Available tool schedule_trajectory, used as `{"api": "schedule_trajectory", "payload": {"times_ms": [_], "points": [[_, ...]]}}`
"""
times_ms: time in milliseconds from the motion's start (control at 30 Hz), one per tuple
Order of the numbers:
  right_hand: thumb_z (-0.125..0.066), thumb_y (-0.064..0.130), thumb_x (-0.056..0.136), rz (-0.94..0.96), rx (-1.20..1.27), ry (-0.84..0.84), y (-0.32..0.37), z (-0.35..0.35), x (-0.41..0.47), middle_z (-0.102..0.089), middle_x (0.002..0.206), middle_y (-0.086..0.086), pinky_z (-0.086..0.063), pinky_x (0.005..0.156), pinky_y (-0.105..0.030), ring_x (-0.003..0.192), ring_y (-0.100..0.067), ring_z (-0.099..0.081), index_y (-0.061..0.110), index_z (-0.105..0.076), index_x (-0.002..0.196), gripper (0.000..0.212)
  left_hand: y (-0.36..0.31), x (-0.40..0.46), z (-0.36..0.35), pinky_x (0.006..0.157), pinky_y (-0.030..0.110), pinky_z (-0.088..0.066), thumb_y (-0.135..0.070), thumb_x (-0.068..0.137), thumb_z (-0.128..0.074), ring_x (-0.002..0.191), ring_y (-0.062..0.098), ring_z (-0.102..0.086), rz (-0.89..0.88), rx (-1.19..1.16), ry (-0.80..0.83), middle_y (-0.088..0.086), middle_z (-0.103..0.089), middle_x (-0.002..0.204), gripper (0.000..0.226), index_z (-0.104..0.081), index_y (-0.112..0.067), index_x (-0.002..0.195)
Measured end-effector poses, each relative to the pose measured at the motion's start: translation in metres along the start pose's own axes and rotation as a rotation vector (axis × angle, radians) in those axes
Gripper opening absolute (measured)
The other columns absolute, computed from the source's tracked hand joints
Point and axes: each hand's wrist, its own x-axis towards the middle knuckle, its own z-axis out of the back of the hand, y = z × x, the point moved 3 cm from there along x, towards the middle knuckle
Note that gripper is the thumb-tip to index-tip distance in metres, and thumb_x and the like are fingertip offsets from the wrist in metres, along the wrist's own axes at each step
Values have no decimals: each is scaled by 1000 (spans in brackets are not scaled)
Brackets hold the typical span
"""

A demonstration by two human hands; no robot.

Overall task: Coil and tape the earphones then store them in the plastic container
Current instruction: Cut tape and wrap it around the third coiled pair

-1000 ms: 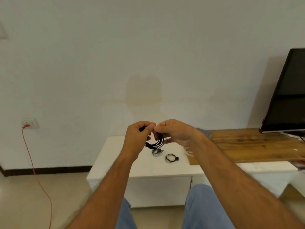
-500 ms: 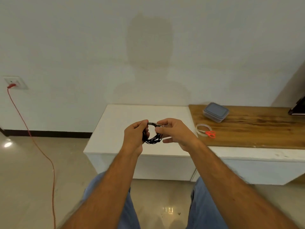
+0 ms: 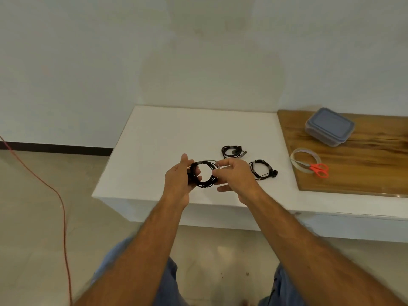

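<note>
Since half a second ago the view has tipped down, revealing two coiled earphones (image 3: pixel 234 151) on the white desk (image 3: pixel 167 138); the held coil (image 3: pixel 204 175) is a ring facing the camera, no clear long axis, above the desk's near edge; left hand (image 3: pixel 180 182) fingers clamped on its left side, right hand (image 3: pixel 236 177) fingers pinching its right.

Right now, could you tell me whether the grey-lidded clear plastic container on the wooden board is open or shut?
Shut: the grey-lidded clear plastic container has its lid seated flat on top. Its contents cannot be made out.
</note>
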Motion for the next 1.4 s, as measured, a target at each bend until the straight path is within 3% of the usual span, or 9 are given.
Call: {"api": "schedule_trajectory", "payload": {"times_ms": [100,333,467,600,700,867,1133,1300,1400], "points": [[-68,4,84,-24,3,-3,-14,-1,22,-70,80,-8,-59,64,-38,61,-14,-69,10,-61,104,22,7,24,3,81,39,-56,-34,103,-43,81,20,-66,26,112,25,10,-68,83,35,-64,-6,104],[-70,1,83,-52,33,-47,-40,2,54,-69,75,-7,-59,60,-38,58,-12,-66,6,-63,106,24,16,52,0,75,35,-56,-19,96,-53,79,20,-60,-39,517,34,12,-67,93,20,-69,-7,92],[-72,3,82,-11,-28,-74,-45,1,66,-67,74,-7,-58,55,-36,62,-12,-65,7,-64,104,23,10,59,-3,77,50,-56,-21,89,-53,71,20,-54,-212,744,18,12,-63,80,18,-63,-16,76],[-72,4,82,-8,-50,-78,-50,2,75,-65,77,-8,-57,51,-33,62,-16,-64,12,-63,98,20,12,65,-1,76,41,-58,-14,94,-53,73,18,-56,-183,720,-7,4,-62,77,18,-64,-13,79],[-72,6,82,-13,-74,-81,-53,3,79,-66,81,-11,-57,50,-32,64,-19,-64,13,-64,98,19,13,65,0,76,33,-58,-13,97,-51,79,13,-60,-191,705,-12,-3,-63,86,17,-68,-12,98],[-72,15,84,16,-177,-82,-54,3,81,-69,89,-9,-60,55,-36,70,-22,-70,10,-66,107,24,11,66,1,79,37,-59,-14,97,-48,81,11,-61,-213,758,-23,-7,-64,92,24,-69,-11,109],[-63,31,88,132,-470,-140,-47,13,81,-72,77,-1,-59,75,-47,75,-22,-71,11,-71,83,22,8,63,3,84,46,-57,-17,96,-49,79,14,-65,-266,822,-36,-11,-65,84,25,-70,-17,109],[-60,18,89,156,-500,-166,-45,24,80,-73,86,1,-58,79,-45,84,-19,-71,13,-71,89,12,3,57,3,70,16,-46,-20,97,-51,72,-4,-59,-365,922,-78,-12,-65,92,25,-67,-19,116],[-60,14,88,172,-492,-172,-43,27,78,-72,87,1,-58,80,-44,84,-19,-70,14,-71,90,10,3,53,1,81,19,-45,-22,96,-55,96,5,-62,-436,941,-84,-6,-69,109,25,-68,-21,117]]}}
